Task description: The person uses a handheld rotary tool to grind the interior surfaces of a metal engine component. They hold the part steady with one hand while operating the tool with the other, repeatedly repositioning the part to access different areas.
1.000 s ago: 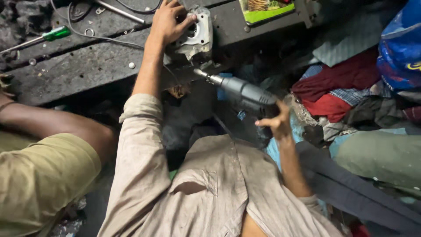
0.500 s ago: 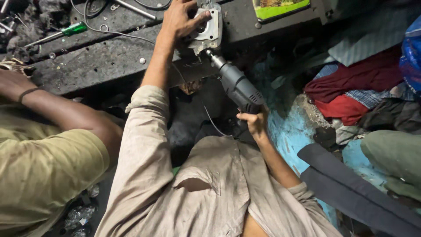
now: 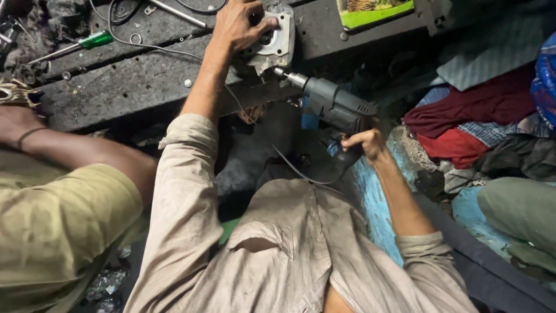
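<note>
Up at the front edge of the dark, grimy table (image 3: 116,87), the left hand (image 3: 240,26) was clamped over a pale metal engine part (image 3: 277,40), fingers wrapped round its top. Just below it, the right hand (image 3: 362,144) gripped the handle of a grey power drill (image 3: 333,107), whose tip touched the lower edge of the metal part. A green-handled screwdriver (image 3: 87,43) lay well to the left on the table. Another person's forearm (image 3: 69,150) rested at the left, and red cloth (image 3: 463,124) lay heaped to the right.
</note>
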